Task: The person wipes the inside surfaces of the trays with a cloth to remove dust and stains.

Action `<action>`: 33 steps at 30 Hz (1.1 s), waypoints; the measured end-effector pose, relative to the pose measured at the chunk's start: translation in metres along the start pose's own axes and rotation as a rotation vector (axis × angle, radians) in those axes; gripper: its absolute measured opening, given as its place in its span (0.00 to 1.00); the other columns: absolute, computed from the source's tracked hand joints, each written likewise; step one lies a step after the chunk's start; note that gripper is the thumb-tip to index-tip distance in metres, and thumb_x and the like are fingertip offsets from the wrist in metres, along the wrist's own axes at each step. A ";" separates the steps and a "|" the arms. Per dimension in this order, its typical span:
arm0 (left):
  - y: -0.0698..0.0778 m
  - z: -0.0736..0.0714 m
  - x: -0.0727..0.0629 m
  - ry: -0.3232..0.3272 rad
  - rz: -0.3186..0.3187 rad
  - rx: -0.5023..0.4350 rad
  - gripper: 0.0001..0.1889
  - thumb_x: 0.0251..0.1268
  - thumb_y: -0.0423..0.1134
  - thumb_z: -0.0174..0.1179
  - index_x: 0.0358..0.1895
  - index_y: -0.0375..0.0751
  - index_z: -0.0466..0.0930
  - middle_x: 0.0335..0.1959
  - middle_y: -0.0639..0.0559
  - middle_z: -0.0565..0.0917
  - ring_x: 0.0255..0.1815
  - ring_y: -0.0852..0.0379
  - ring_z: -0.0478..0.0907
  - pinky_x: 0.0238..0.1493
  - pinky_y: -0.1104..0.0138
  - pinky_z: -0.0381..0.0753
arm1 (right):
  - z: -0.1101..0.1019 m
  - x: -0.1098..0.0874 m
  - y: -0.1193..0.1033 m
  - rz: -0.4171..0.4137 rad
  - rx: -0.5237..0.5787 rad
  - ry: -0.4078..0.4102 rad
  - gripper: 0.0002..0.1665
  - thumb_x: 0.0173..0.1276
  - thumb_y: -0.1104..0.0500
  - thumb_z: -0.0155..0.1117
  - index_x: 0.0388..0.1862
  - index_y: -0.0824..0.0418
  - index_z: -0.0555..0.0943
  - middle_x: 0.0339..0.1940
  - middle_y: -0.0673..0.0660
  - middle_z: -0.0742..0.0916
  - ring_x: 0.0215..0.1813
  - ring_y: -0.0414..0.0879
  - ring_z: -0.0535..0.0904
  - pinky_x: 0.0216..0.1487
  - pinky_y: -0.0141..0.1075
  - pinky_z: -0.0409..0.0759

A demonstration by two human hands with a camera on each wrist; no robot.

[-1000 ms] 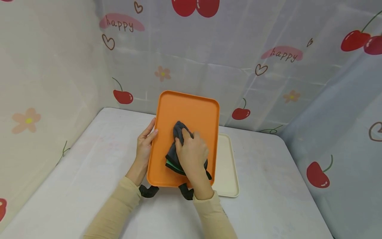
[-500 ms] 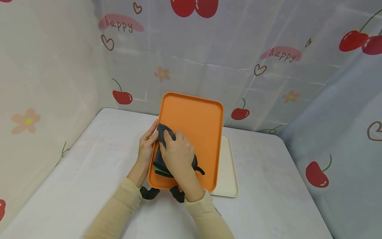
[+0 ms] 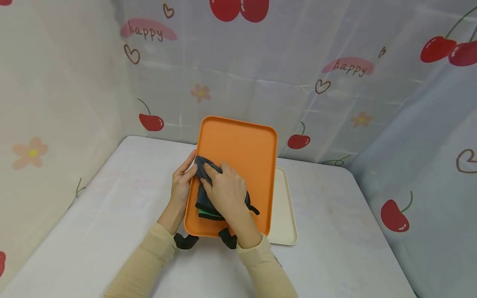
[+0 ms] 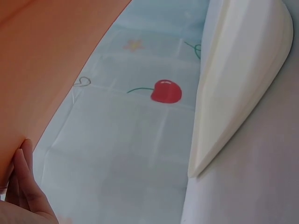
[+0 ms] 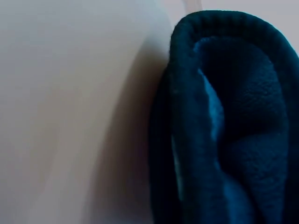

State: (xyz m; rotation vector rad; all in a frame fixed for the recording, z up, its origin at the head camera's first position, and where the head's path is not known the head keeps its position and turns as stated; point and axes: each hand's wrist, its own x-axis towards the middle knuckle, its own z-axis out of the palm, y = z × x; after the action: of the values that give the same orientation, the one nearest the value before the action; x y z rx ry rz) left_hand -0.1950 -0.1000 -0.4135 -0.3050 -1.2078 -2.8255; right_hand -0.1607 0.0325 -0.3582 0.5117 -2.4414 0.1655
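Observation:
An orange tray (image 3: 238, 140) is tilted up over the white table, its inner face toward me. My left hand (image 3: 180, 186) grips its left rim, thumb in front; in the left wrist view the fingers (image 4: 28, 182) lie against the tray's back. My right hand (image 3: 227, 190) holds a folded dark grey cloth (image 3: 205, 198) with black edging and a green underside, pressing it on the tray's lower left part. Close up in the right wrist view, the cloth's black hem (image 5: 187, 116) fills the right side.
A cream tray (image 3: 285, 207) lies on the table (image 3: 335, 219), partly behind the orange one at the right. Black straps (image 3: 186, 241) show at both wrists. A curtain (image 3: 242, 62) printed with cherries hangs at the back and sides.
My right hand has moved the cloth left across the orange tray to its left rim, then slightly back right. The tray shifted a little right and down. My left hand keeps its grip.

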 end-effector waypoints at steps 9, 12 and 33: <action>0.000 -0.004 0.002 0.048 -0.021 0.020 0.27 0.77 0.33 0.47 0.76 0.43 0.57 0.75 0.55 0.64 0.60 0.63 0.78 0.57 0.69 0.79 | 0.000 -0.002 0.005 0.056 0.014 -0.045 0.22 0.63 0.43 0.69 0.56 0.42 0.85 0.35 0.55 0.85 0.24 0.43 0.74 0.19 0.32 0.72; 0.002 -0.006 0.004 0.076 -0.007 0.053 0.27 0.76 0.33 0.48 0.75 0.45 0.59 0.75 0.54 0.64 0.58 0.64 0.79 0.56 0.70 0.80 | -0.001 -0.003 0.007 0.092 0.017 -0.071 0.22 0.63 0.43 0.69 0.57 0.42 0.84 0.35 0.55 0.84 0.23 0.43 0.73 0.18 0.32 0.71; 0.015 -0.014 0.009 0.156 0.007 0.044 0.26 0.75 0.34 0.51 0.74 0.48 0.63 0.71 0.57 0.70 0.54 0.64 0.81 0.52 0.72 0.81 | -0.009 -0.014 0.057 0.415 -0.013 -0.084 0.22 0.64 0.45 0.69 0.57 0.43 0.84 0.40 0.61 0.84 0.31 0.55 0.82 0.25 0.47 0.80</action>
State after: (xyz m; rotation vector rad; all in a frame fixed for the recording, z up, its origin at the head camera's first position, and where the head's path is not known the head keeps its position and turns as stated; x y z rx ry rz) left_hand -0.2038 -0.1203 -0.4100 -0.0838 -1.2308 -2.7529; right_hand -0.1687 0.0917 -0.3592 -0.0002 -2.6021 0.3048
